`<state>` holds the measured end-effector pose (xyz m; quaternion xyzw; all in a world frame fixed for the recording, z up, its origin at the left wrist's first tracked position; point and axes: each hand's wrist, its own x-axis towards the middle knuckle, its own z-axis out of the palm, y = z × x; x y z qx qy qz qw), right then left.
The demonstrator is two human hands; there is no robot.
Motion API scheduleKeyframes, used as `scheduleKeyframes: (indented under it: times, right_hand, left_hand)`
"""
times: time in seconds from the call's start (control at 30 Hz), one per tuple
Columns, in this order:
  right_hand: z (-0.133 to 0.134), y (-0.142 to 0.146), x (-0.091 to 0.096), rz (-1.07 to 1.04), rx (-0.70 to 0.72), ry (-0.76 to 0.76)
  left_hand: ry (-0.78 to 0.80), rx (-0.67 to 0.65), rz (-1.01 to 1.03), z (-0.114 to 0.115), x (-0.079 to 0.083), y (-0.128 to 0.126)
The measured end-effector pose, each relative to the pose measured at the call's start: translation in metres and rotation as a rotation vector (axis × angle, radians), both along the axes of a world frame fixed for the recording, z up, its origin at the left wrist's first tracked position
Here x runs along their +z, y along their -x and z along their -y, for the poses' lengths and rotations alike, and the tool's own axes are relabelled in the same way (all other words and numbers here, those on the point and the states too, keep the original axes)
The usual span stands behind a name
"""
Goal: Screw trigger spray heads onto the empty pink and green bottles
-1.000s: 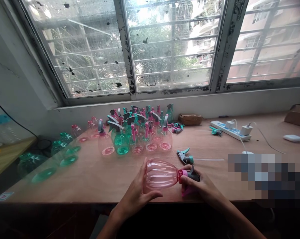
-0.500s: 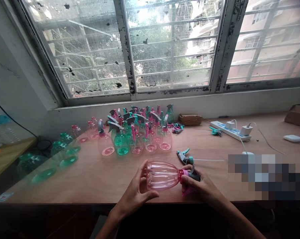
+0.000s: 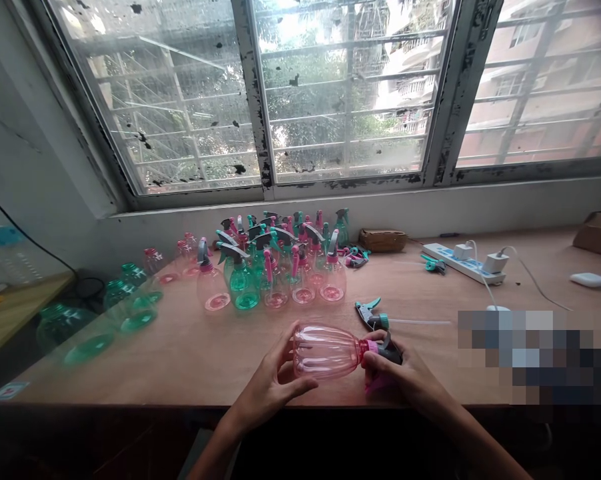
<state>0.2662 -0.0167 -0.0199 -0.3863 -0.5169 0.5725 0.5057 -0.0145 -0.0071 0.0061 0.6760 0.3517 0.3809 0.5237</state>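
A clear pink spray bottle (image 3: 326,351) lies sideways between my hands just above the table's front edge, its base to the left. My left hand (image 3: 279,373) cups the base end, thumb below and fingers behind. With my right hand (image 3: 393,367) I grip the neck and the pink and dark grey spray head (image 3: 388,350); part of the head is hidden by my fingers. Just behind the bottle lies a loose teal and grey spray head (image 3: 373,315) with a thin clear tube pointing right.
Several pink and green spray bottles (image 3: 244,287) with heads stand grouped at the back. Headless bottles (image 3: 138,313) line the left edge. Loose spray heads (image 3: 355,257), a brown pouch (image 3: 382,241), a power strip (image 3: 463,263) and a cardboard box (image 3: 598,233) lie along the back and right.
The view has shifted very slightly. Both hands keep their hold on the pink spray bottle, with no clear movement of it.
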Motion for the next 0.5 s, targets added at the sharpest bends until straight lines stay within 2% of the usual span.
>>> scheduleKeyframes:
  times: [0.2, 0.4, 0.5]
  right_hand:
    - [-0.0025, 0.0009, -0.0037, -0.06, -0.013, 0.018]
    - [-0.0035, 0.0006, -0.0042, -0.029, -0.002, 0.015]
    - [-0.0039, 0.0008, -0.0049, -0.069, -0.015, 0.001]
  left_hand:
    - [-0.107, 0.029, -0.039, -0.0035, -0.0061, 0.0009]
    - [-0.001, 0.016, 0.01, -0.0012, -0.0004, 0.0005]
    - [-0.034, -0.002, 0.003, -0.0016, -0.0017, 0.0013]
